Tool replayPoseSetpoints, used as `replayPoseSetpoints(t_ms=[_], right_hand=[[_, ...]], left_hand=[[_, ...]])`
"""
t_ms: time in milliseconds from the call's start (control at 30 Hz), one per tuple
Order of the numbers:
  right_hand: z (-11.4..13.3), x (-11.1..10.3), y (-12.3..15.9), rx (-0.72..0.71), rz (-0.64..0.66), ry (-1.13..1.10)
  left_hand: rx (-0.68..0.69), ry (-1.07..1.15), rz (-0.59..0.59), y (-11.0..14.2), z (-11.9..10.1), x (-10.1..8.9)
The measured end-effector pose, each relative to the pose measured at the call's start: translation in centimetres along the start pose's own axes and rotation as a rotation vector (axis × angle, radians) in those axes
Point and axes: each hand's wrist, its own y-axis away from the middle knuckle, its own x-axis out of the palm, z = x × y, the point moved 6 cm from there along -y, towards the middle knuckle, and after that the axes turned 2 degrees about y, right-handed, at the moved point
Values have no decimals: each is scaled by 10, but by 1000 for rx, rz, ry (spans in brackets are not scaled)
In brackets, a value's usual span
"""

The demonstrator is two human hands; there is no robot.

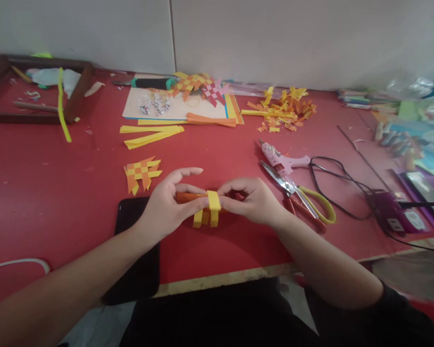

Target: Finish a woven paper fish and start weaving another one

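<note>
Over the table's front part, my left hand [169, 200] and my right hand [251, 200] meet around a small weave of orange and yellow paper strips [213, 207]. My left thumb and fingers pinch its orange strips, with the index finger raised off. The right fingertips grip the other side, beside an upright yellow strip. Yellow strip ends hang below the fingers; part of the weave is hidden. Left of my left hand lies a finished woven paper fish [142, 174], orange and yellow. A black phone or tablet [137, 255] lies under my left wrist.
Scissors [285, 183] and a pink glue gun [282, 159] with a black cord lie right of my hands. Behind are loose yellow strips [152, 135], a heap of paper scraps [292, 108] and a cutter [152, 83]. A wooden frame [85, 89] stands back left.
</note>
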Motion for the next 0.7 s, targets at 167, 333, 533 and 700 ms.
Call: replayPoseSetpoints(t_ms=[167,333,533,700], right_hand=[[1,0,1,-4,15,6],[1,0,1,-1,34,4],[-2,-1,0,29,1,-13],[-4,-3,0,42,-22,-34]], left_hand=[[-10,1,17,-2,3,-1],[-24,21,14,-3,3,-1],[2,-9,5,-5,3,-3],[11,-40,10,-3,0,-1]])
